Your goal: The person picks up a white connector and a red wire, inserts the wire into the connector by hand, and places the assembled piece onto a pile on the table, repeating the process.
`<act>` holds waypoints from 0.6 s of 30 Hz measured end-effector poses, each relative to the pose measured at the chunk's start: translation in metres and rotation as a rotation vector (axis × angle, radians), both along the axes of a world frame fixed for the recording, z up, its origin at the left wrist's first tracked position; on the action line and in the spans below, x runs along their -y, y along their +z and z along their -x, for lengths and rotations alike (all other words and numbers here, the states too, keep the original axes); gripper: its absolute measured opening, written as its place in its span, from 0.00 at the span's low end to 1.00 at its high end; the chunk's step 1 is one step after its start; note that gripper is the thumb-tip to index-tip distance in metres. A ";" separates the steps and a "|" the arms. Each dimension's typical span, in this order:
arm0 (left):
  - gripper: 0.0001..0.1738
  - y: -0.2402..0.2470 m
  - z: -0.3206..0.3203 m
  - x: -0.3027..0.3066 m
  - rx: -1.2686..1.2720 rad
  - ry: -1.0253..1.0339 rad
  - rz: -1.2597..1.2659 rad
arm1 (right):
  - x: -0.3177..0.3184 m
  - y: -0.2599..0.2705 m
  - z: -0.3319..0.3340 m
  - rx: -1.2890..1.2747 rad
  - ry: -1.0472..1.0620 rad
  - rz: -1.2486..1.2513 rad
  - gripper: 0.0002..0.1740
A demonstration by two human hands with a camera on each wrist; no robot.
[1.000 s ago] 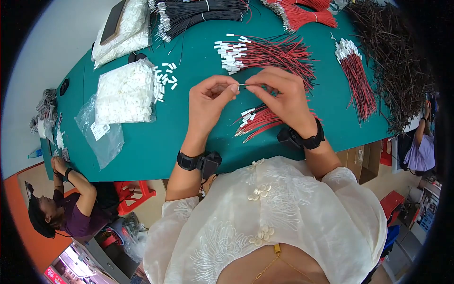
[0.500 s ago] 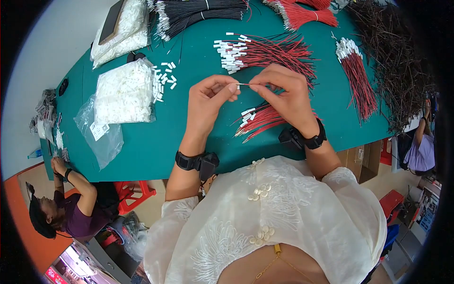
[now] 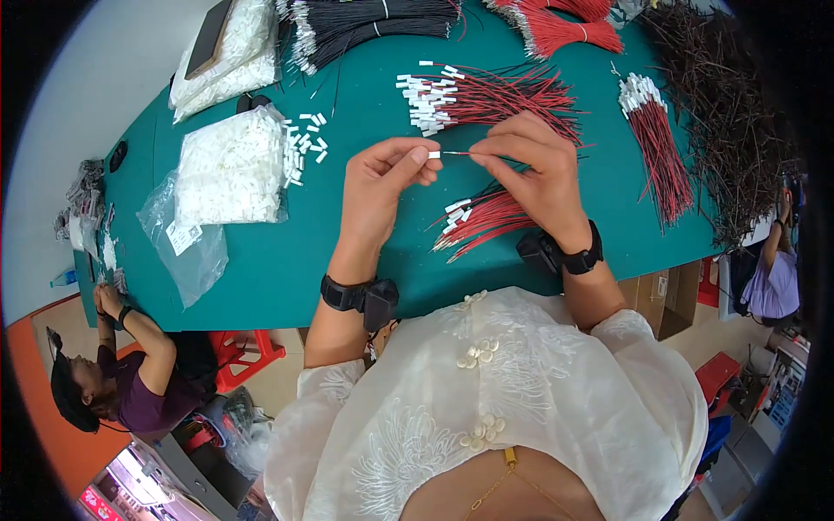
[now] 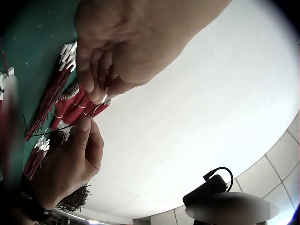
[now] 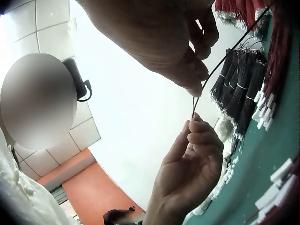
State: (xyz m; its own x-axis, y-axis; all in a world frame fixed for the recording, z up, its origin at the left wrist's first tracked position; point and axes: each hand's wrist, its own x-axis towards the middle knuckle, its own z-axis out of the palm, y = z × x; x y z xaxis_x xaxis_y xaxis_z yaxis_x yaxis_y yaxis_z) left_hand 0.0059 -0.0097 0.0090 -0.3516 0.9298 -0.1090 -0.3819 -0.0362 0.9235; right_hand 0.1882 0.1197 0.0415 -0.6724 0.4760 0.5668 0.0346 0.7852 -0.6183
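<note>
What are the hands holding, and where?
The left hand pinches a small white connector in its fingertips; the right hand pinches a thin wire near its tip.

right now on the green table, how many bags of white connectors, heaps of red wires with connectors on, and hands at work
clear plastic bags of white plastic connectors: 2
heaps of red wires tipped with white connectors: 3
hands, pinching one thin wire and small white connector between them: 2
total: 7

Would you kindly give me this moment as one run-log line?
left hand: pinches white connector | right hand: pinches wire | above green table
</note>
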 end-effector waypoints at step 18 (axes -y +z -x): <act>0.11 -0.007 -0.003 -0.003 -0.059 -0.021 0.023 | 0.006 0.000 0.005 0.003 0.019 -0.058 0.10</act>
State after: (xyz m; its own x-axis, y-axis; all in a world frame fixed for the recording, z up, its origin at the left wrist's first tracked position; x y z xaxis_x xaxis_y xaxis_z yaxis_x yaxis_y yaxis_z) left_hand 0.0090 -0.0069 0.0021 -0.3387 0.9344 -0.1104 -0.3275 -0.0071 0.9448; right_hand 0.1837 0.1134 0.0410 -0.6829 0.4291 0.5912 0.0209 0.8204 -0.5714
